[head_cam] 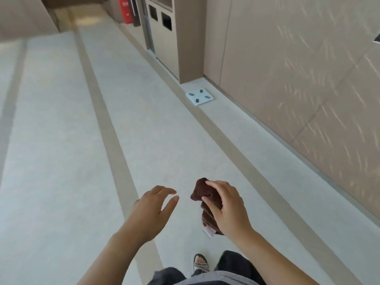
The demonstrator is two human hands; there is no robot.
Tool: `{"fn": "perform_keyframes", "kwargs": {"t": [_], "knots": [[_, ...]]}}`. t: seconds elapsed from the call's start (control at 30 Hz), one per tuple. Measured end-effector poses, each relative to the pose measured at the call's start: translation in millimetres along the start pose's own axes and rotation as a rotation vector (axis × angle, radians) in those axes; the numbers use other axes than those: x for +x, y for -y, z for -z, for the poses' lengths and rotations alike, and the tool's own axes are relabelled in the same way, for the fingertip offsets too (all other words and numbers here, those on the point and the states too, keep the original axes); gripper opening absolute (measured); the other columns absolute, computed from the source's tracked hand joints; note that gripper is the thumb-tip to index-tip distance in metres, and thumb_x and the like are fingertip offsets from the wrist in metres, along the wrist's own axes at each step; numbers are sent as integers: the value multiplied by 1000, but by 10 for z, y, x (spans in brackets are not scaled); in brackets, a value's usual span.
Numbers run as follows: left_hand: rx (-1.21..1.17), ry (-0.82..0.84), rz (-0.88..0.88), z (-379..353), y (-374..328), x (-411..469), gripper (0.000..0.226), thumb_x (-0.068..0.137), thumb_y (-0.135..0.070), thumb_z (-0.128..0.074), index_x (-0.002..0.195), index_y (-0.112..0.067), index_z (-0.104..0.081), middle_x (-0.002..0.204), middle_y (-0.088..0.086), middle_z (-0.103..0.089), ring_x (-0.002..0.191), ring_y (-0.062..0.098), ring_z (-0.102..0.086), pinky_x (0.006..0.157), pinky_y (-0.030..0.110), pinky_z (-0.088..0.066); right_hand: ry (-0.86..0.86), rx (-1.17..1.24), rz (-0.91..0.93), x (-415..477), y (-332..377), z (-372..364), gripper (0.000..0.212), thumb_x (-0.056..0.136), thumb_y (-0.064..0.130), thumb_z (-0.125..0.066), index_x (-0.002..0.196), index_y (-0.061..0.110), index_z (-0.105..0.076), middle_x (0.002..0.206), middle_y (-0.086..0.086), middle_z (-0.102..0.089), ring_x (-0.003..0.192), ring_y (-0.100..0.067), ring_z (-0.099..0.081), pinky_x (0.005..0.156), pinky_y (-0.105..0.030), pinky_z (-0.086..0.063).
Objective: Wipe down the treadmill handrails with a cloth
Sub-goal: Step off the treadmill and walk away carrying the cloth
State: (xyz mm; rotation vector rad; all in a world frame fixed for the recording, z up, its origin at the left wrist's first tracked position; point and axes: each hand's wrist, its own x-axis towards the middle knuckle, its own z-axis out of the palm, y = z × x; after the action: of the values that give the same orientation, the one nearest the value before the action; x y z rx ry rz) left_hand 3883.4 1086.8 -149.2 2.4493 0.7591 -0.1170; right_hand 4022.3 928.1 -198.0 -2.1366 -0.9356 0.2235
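A dark brown cloth [202,194] with a small white tag is bunched in my right hand [226,206], held at waist height over the floor. My left hand [152,206] hovers a short way to the left of the cloth, fingers spread and curved, holding nothing and not touching it. No treadmill or handrail is in view.
I stand on a pale floor [61,161] with beige stripes running away from me. A white bathroom scale [199,96] lies by the beige wall [298,79] on the right. A cabinet with two bin openings [162,23] and a red box [125,9] stand further back.
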Motion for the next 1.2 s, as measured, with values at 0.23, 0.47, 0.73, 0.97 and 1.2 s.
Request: {"fn": "perform_keyframes", "kwargs": {"t": [0.23, 0.47, 0.73, 0.97, 1.2], "knots": [[-83, -177, 200, 946, 1029, 1533, 48, 89, -59, -24, 121, -37, -51, 131, -15, -50, 112, 10, -52, 92, 31, -44, 186, 106, 172, 2291, 607, -973, 32, 88, 30, -61, 120, 24, -57, 120, 9, -57, 110, -15, -51, 93, -40, -43], [-54, -156, 139, 1963, 1857, 3566, 43, 92, -55, -28, 124, -36, -48, 131, -15, -49, 106, 11, -54, 92, 33, -42, 127, 114, 129, 4457, 818, -1697, 30, 89, 30, -61, 118, 24, -57, 118, 11, -57, 108, -12, -51, 93, -38, -43], [-39, 3, -30, 2870, 2252, 5868, 43, 91, -57, -28, 124, -38, -48, 131, -18, -48, 108, 8, -53, 96, 33, -43, -58, 91, -44, 6567, 681, -2002, 33, 88, 41, -56, 118, 29, -54, 118, 14, -58, 109, -7, -50, 94, -30, -44], [14, 13, -34, 3620, 2844, 7947, 40, 92, -55, -29, 124, -38, -46, 130, -20, -48, 101, 4, -53, 91, 29, -44, -23, 88, -58, 8786, 538, -2650, 32, 88, 34, -60, 119, 27, -55, 120, 12, -57, 110, -11, -50, 96, -40, -42], [-43, -124, 107, 4738, 3540, 9674, 42, 91, -56, -29, 124, -39, -47, 129, -22, -48, 103, 4, -53, 92, 30, -45, 128, 106, 67, 11136, 970, -3282, 33, 88, 34, -61, 120, 29, -54, 120, 14, -55, 110, -12, -51, 95, -40, -42]]}}
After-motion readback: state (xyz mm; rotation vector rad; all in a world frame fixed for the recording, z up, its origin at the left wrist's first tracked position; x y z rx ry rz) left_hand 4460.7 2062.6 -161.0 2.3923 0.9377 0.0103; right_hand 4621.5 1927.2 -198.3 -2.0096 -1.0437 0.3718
